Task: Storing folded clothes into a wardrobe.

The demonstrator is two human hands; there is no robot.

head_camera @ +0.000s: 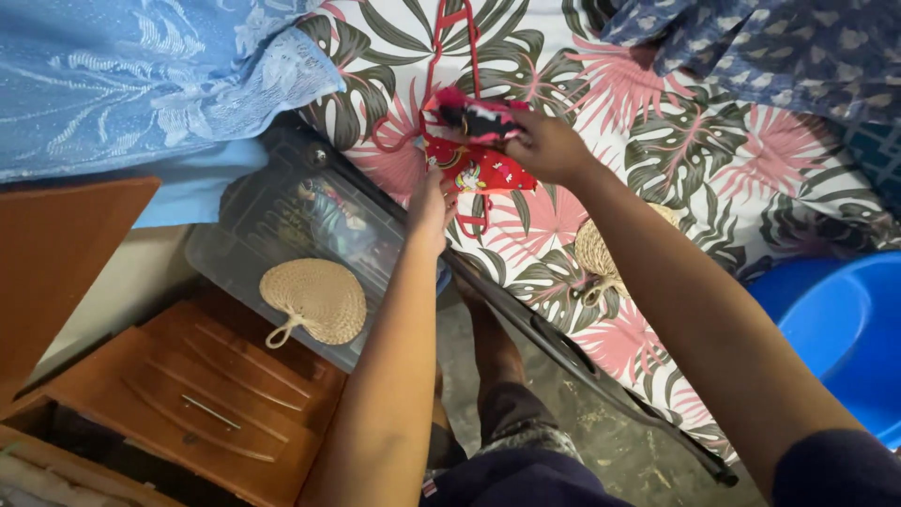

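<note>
Both my hands are over a bed with a leaf-patterned sheet (pixel 694 141). My right hand (pixel 549 145) grips a small red and pink printed garment (pixel 483 155) at its upper edge. My left hand (pixel 432 202) pinches the lower left edge of the same garment. A red plastic hanger (pixel 452 42) lies on the sheet just behind the garment, with its lower part hidden under the cloth.
A clear plastic storage box (pixel 282 235) stands beside the bed with a woven straw fan (pixel 314 300) on its lid. A second woven fan (pixel 601 253) lies on the sheet. A wooden drawer unit (pixel 216 404) is lower left, a blue tub (pixel 845 329) at right, blue fabric (pixel 141 75) top left.
</note>
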